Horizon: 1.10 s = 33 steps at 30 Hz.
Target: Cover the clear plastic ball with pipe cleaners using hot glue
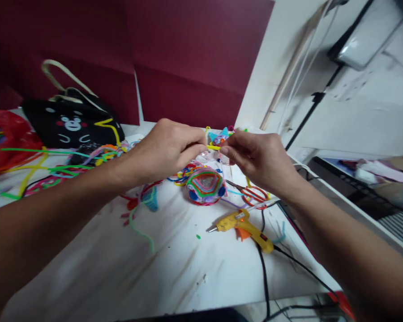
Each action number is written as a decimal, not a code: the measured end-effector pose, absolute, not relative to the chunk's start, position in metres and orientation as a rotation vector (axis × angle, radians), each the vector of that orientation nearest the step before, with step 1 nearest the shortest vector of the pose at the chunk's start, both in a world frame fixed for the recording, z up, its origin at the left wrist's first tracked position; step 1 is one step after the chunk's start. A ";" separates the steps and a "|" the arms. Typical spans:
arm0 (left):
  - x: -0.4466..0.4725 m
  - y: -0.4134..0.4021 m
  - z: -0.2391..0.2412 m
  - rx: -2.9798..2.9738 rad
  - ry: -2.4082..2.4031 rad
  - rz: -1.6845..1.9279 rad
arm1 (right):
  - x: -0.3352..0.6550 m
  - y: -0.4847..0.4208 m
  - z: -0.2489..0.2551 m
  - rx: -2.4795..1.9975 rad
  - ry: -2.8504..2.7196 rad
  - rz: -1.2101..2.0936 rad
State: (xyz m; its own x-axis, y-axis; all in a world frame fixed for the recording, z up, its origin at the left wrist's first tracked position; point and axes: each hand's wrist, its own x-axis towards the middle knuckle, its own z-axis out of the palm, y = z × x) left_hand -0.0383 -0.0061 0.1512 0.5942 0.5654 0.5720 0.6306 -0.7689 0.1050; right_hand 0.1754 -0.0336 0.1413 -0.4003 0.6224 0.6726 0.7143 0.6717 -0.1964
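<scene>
Both hands are raised over the far part of the table, pinching a short yellow pipe cleaner (213, 147) between them. My left hand (176, 145) is closed on one end, thumb against fingers. The other end sits in the pinch of my right hand (255, 154). Just below them on the table is a round craft piece (206, 184) wound with rainbow-coloured pipe cleaners, with dark blue pompoms at its lower sides. Behind the hands, partly hidden, stands another colourful piece (220, 137) with light blue points.
A yellow glue gun (245, 226) lies at front right, its black cord running off the table edge. Orange-handled scissors (253, 196) are behind it. Loose pipe cleaners (63, 170) spread leftward, near a black bag (74, 123) and a red plastic bag (16, 138). A lamp stand (317, 98) rises at right.
</scene>
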 end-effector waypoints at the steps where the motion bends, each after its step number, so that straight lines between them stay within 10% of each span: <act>1: -0.036 -0.004 0.152 -2.704 -1.023 -0.936 | 0.178 -0.032 0.143 -1.048 -2.138 -0.158; 33: -0.006 0.015 0.155 -2.892 -0.998 -0.885 | 0.207 -0.021 0.136 -1.066 -2.204 -0.226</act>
